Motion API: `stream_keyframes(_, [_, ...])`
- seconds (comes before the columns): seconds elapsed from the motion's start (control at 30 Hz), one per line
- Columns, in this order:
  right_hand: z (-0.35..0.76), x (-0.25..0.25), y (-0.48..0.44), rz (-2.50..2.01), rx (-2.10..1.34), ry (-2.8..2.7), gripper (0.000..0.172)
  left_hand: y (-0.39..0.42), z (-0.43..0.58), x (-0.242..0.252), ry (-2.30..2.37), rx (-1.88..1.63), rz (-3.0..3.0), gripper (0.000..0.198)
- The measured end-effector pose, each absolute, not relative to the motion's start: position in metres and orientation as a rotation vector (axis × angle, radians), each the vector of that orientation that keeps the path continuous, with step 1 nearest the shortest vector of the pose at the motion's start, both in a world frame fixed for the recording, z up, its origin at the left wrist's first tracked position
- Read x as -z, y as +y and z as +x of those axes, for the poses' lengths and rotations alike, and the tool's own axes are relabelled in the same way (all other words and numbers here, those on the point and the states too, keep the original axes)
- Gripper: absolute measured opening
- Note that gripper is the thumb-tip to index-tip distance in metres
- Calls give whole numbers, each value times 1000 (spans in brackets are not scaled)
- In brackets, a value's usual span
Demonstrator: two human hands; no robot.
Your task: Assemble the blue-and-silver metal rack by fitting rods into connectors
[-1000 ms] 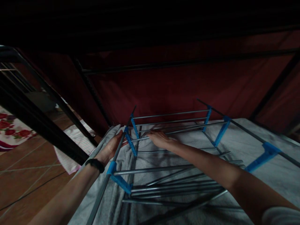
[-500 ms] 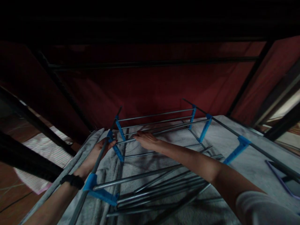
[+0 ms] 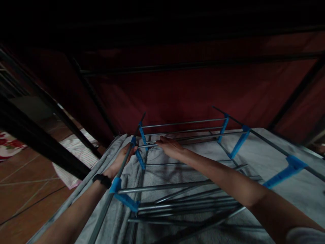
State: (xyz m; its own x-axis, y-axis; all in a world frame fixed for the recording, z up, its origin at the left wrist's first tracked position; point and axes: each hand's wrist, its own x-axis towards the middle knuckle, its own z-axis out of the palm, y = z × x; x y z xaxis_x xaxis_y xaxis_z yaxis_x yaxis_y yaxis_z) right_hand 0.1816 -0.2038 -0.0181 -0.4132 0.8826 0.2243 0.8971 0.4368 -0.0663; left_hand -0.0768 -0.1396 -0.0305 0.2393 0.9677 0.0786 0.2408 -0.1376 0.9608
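A frame of grey metal tubes with blue plastic brackets stands on a grey blanket (image 3: 264, 142). My left hand (image 3: 122, 160) is closed round the left side of this frame, at a blue bracket (image 3: 140, 160) where a cross tube meets the side rail (image 3: 101, 213). Further right, my right hand (image 3: 173, 149) has its fingers curled over that same metal tube (image 3: 148, 146), not far from its left end. Part of the tube is hidden under the right hand. Another cross tube (image 3: 167, 186) spans the frame nearer to me.
Several loose metal tubes (image 3: 175, 205) lie on the blanket inside the frame. Dark bed-like posts (image 3: 38, 135) rise at the left, with a red panel (image 3: 182, 95) behind. Striped cloth (image 3: 78, 152) lies on the tiled floor (image 3: 27, 189).
The view has swung left, so the frame and both hands appear further right and more floor shows. Both hands keep their places on the frame.
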Motion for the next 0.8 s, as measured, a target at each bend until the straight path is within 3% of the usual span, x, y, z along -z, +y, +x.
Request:
stream_keyframes(0.23, [185, 18, -202, -1514, 82, -2439, 48, -123, -88, 51, 1042, -988, 1623, 36])
stream_keyframes(0.5, [185, 12, -203, -1535, 106, -2423, 47, -142, -77, 28, 1095, -978, 1591, 30])
stream_keyframes(0.63, [184, 11, -204, -1545, 125, -2445, 47, -149, -74, 23, 1097, -979, 1622, 39])
stream_keyframes(0.8, [181, 11, -204, -1570, 182, -2432, 32, -149, -74, 23, 1103, -988, 1664, 53])
